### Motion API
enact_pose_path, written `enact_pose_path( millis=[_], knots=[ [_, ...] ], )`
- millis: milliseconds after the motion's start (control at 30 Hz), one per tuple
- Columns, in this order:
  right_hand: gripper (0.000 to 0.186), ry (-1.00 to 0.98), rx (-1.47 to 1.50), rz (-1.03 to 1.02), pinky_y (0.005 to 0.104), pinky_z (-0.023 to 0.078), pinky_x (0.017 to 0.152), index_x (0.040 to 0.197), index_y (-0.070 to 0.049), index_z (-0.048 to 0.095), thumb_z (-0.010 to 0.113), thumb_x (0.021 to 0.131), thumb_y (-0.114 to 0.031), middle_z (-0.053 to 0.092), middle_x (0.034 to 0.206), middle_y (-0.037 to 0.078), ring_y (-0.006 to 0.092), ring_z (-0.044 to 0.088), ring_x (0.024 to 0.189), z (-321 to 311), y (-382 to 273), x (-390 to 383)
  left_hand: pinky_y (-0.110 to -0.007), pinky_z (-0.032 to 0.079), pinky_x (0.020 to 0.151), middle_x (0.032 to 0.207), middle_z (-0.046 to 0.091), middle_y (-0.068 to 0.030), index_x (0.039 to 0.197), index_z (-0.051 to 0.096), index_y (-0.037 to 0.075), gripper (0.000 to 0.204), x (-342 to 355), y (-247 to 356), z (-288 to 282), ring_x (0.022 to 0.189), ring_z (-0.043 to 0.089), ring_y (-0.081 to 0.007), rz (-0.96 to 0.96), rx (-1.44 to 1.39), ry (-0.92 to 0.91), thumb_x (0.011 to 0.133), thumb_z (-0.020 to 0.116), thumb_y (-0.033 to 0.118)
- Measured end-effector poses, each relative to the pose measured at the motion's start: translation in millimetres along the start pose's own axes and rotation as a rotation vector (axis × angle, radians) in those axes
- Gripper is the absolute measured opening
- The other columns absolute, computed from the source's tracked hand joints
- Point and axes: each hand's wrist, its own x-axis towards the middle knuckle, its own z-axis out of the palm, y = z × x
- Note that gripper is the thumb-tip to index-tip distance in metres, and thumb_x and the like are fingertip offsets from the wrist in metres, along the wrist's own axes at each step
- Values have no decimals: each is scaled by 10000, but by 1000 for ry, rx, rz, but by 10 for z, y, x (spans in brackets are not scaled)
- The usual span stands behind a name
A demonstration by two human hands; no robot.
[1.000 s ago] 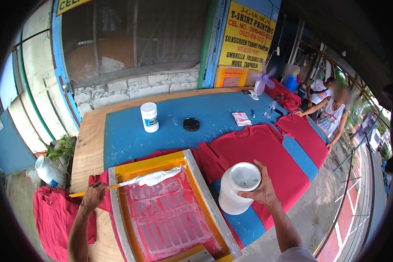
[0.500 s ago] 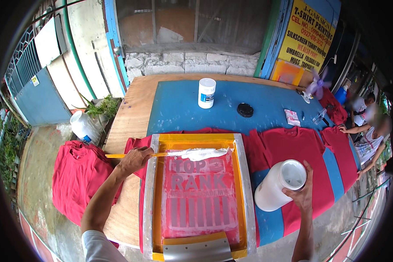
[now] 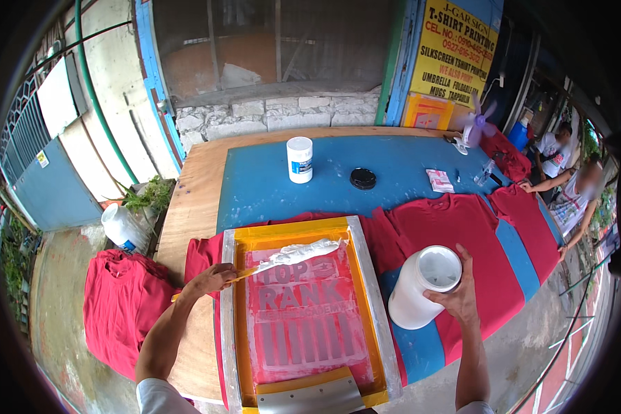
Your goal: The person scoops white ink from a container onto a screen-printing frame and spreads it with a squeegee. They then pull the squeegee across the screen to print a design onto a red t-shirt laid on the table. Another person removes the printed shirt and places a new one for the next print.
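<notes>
My left hand point(image 3: 212, 279) is closed round a thin yellow stick point(image 3: 244, 274), which slants up to the right over the top of a silkscreen frame point(image 3: 229, 331). Thick white ink point(image 3: 300, 253) lies along the far end of the stick; whether it touches the mesh I cannot tell. Beside the frame, my right hand point(image 3: 459, 293) grips a wide-mouthed white plastic jar point(image 3: 408, 298) near its rim, tilted with its opening toward the upper right. A squeegee point(image 3: 310, 398) with a grey metal part rests at the near end of the frame. Under the frame lies a red T-shirt point(image 3: 201, 259).
More red T-shirts point(image 3: 448, 224) lie rightward on the blue-topped table point(image 3: 255, 186). A second white jar point(image 3: 299, 162), a black lid point(image 3: 363, 179) and a purple fan point(image 3: 477, 127) stand farther back. Piled shirts point(image 3: 124, 303) sit at left. Two people are at the far right.
The yellow stick has gone from nearly level to slanting up rightward, my left hand lowering against the frame. My right hand still holds the jar. The whole view has shifted somewhat.
</notes>
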Motion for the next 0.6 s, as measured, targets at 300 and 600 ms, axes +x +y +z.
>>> enact_pose_path(
  millis=[300, 600],
  knots=[
    [1413, -13, -270, 6, 492, 485, 1254, 1681, -16, 287, 1125, 596, -357, 645, 1517, 212, 359, 639, 1436, -55, -94, -10, -294, 325, 560, 695, 500, 52, 953, 691, 71, 220, -529, 1640, -456, 626, 445, -70, -231, 3, 62, 1039, 669, 272],
    [1420, -32, -264, 2, 597, 467, 1230, 1702, -26, 264, 1080, 640, -498, 576, 1573, 261, 498, 551, 1479, -57, -80, -31, -300, 345, 539, 653, 571, 11, 1002, 684, 20, 122, -279, 4346, -385, 601, 450, -40, -31, 586, 25, 1041, 721, 129]
  ],
)
